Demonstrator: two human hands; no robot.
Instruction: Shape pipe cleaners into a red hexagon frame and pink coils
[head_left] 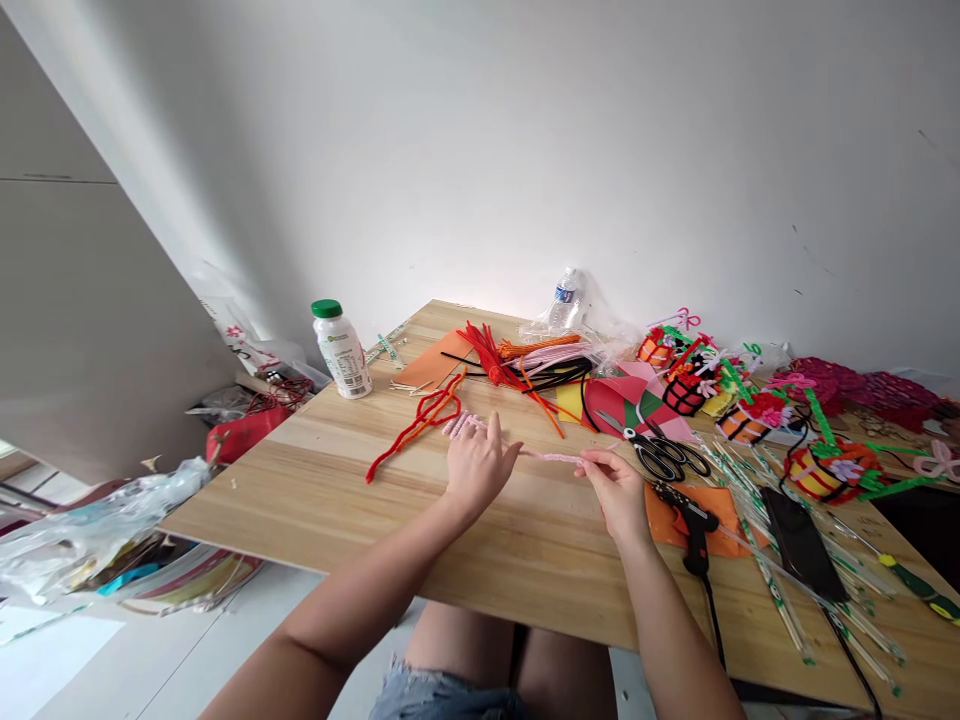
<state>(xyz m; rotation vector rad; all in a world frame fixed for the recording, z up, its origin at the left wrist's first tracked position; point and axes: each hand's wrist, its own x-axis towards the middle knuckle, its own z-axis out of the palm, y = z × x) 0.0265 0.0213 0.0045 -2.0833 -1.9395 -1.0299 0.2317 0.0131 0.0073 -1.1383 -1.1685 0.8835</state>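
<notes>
My left hand [477,462] and my right hand [616,485] hold a pink pipe cleaner [555,457] stretched between them just above the wooden table [330,490]. The left hand's fingers curl round its left part, where a coiled pink section [459,424] sticks out past the knuckles. The right hand pinches the right end between thumb and fingers. A bent red pipe cleaner [416,425] lies on the table left of the left hand.
Black scissors [660,455], a black glue gun [694,525] on orange felt and a dark phone [802,540] lie right of my hands. Loose pipe cleaners [525,365], coloured felt and small craft baskets [825,470] crowd the back right. A white bottle [343,350] stands back left.
</notes>
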